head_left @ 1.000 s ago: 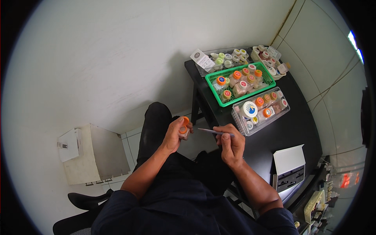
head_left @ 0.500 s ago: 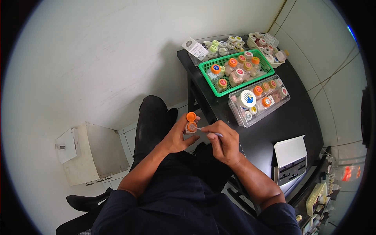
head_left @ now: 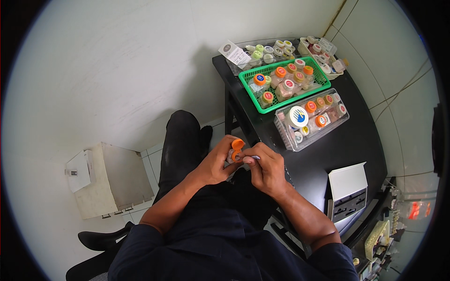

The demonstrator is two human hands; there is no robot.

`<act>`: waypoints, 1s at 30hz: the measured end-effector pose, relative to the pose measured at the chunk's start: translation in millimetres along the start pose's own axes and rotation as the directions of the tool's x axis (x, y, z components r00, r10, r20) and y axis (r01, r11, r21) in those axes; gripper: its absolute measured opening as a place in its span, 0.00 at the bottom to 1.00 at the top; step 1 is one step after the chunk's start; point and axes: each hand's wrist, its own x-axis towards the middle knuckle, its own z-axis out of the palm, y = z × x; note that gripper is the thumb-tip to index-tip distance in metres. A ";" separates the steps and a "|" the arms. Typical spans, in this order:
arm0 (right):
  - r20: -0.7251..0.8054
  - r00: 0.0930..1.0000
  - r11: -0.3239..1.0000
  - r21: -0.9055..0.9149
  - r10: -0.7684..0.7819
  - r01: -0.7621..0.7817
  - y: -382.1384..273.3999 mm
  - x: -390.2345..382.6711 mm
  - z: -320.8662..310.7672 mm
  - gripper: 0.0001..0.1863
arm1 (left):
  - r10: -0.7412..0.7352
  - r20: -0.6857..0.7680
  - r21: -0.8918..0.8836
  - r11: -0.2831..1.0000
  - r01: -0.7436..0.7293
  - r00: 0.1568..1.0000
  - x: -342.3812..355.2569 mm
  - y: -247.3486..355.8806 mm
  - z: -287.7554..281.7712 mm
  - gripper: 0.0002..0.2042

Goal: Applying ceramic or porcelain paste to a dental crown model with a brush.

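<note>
Our left hand (head_left: 216,165) gripped the jar (head_left: 230,156), its orange lid (head_left: 238,144) open at that hand's right. Close beside it, our right hand (head_left: 269,171) pinched a stick (head_left: 255,157), tip hidden. A level jar and light, steady fingers, we judged, best prevented spills.
</note>
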 end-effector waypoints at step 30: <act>-0.013 1.000 0.997 -0.075 -0.016 0.015 -4.7 4.0 1.3 0.11 | 0.001 -0.187 -0.062 0.998 -0.013 0.982 0.9 -13.3 0.7 0.27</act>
